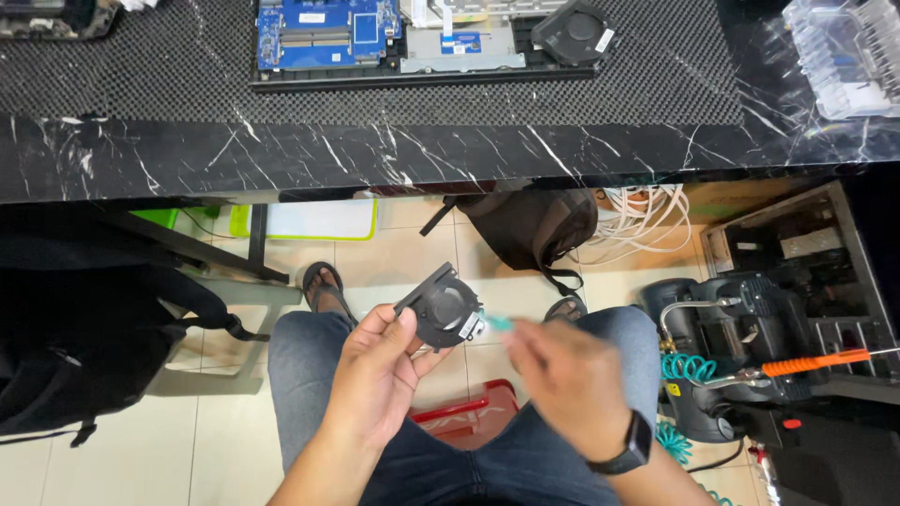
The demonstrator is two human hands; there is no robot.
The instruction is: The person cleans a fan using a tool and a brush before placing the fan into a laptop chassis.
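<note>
Backpack (84,347), black, slumped on the floor at far left, straps trailing beside a dark stand leg. Above it, black marble worktop (450,155) spanning the whole width, topped by a dotted black mat (169,66). Opened laptop (422,37) on that mat, blue circuit board and a round black fan exposed. Lower down, pale tiled floor (225,422), a lime-edged white tray (314,220) under the worktop edge, two sandalled feet and jeans-clad knees.

Left hand (375,375) raised over the lap, palm up, grip clamped on a small black cooling fan (445,307): thumb on the near rim, fingers behind. Fan held tilted in mid-air between the knees, below the worktop edge, well apart from the laptop, round centre facing up, small label at its right corner. Red plastic stool (469,412) peeking out between the thighs beneath.

Right hand (567,379), blurred, black watch on the wrist, fingers closed around a thin teal-tipped tool (499,322), tip just beside the fan's right corner; contact impossible to judge through the blur.

Black bag (530,230) and a bundle of white cables (647,220) under the worktop. Further right, a black air compressor (741,328) with a teal coiled hose, an orange-handled tool (816,361), an open computer case (797,244). Clear plastic organiser (844,52) on the worktop's far right corner.
</note>
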